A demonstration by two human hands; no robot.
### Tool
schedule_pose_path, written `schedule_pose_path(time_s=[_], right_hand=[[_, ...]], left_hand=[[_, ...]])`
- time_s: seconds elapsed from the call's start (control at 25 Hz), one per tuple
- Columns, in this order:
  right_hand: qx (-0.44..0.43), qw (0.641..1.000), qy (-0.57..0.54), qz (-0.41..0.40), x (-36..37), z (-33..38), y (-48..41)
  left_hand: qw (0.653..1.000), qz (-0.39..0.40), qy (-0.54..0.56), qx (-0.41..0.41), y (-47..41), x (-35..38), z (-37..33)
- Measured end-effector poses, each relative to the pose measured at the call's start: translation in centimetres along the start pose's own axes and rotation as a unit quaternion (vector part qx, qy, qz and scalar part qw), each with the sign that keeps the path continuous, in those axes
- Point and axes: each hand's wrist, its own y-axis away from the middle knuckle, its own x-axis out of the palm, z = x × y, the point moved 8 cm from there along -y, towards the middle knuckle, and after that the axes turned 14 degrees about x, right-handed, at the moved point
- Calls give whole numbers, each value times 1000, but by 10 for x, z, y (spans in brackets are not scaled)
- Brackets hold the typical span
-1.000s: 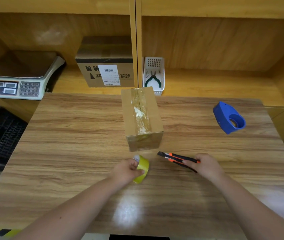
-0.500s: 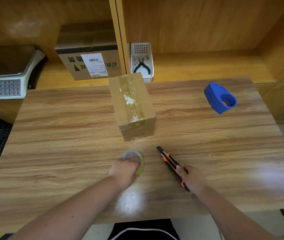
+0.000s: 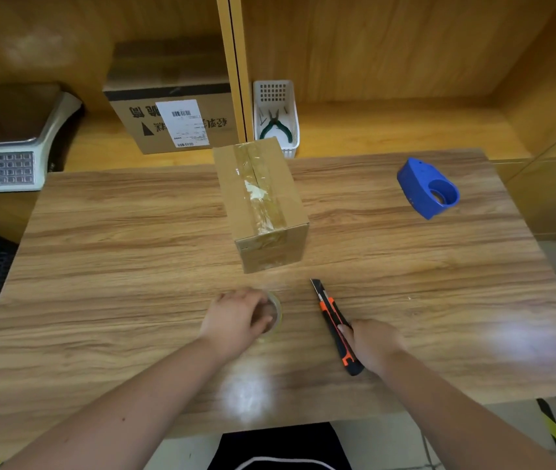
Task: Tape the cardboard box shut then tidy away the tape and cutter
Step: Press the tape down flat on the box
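Box (image 3: 263,205) looks sealed: tape strip runs along the top seam and down the near face, box sits mid-worktop toward the far edge. So taping reads as done, tidy-away step in hand. Left hand (image 3: 236,320) lies palm-down over the tape roll (image 3: 275,308), fingers curled on it, roll flat on the worktop (image 3: 117,266) just near-side of the box; can't tell whether it's gripping or only resting. Right hand (image 3: 370,344) is beside the cutter (image 3: 334,325), fingertips touching the handle, not wrapped around it; cutter lies flat, tip pointing toward the box. Can't tell if the blade is out, too small. Next move, my guess: close both hands, retract blade if exposed, carry both off. Likely home is the white basket (image 3: 275,96) with pliers (image 3: 275,127) on the shelf behind the far edge, or near the blue dispenser (image 3: 427,188) at the far right corner. Worktop is wood-grain laminate, glare patches near the front edge. Wooden shelving behind, labelled carton (image 3: 168,123) and a weighing scale (image 3: 12,154) at far left.
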Motion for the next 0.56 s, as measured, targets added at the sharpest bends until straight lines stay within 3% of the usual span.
schedule_pose_path(time_s=[0.12, 0.28, 0.44, 0.56], right_hand=[[-3, 999, -33, -7, -32, 8, -2], [-41, 984, -135, -106, -106, 32, 2], [-139, 951, -195, -195, -176, 72, 17], [-217, 932, -155, -244, -198, 106, 23]], left_hand=[[993, -77, 49, -70, 1, -30, 25], [973, -141, 117, -141, 1, -61, 44], [965, -197, 135, -105, -17, -96, 30], [986, -153, 64, -36, -41, -102, 11]])
